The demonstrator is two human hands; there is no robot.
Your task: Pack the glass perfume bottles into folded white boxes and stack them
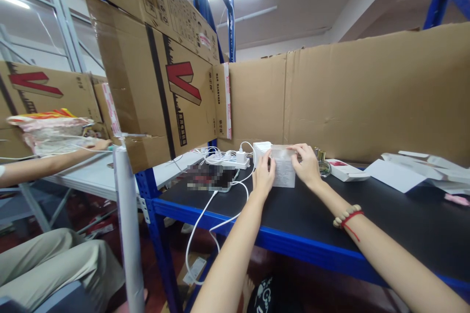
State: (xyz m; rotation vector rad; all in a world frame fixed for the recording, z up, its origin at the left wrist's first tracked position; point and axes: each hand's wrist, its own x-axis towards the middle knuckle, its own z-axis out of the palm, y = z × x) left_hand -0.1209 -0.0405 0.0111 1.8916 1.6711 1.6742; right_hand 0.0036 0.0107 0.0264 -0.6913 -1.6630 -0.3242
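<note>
A small pale sheet covered in fine print stands upright between my hands, over the black tabletop. My left hand grips its left edge, while the fingers of my right hand hold its upper right corner. The print is too small to read. Just behind my left hand is a white box, partly hidden. Small bottles with gold caps stand just beyond my right hand, partly covered by it. On my right wrist is a beaded bracelet with a red cord.
A phone or tablet lies at left, near a white power strip and looping cables. To the right are a white box with red print and white cartons. Cardboard panels wall the table. A co-worker's arm reaches in at far left.
</note>
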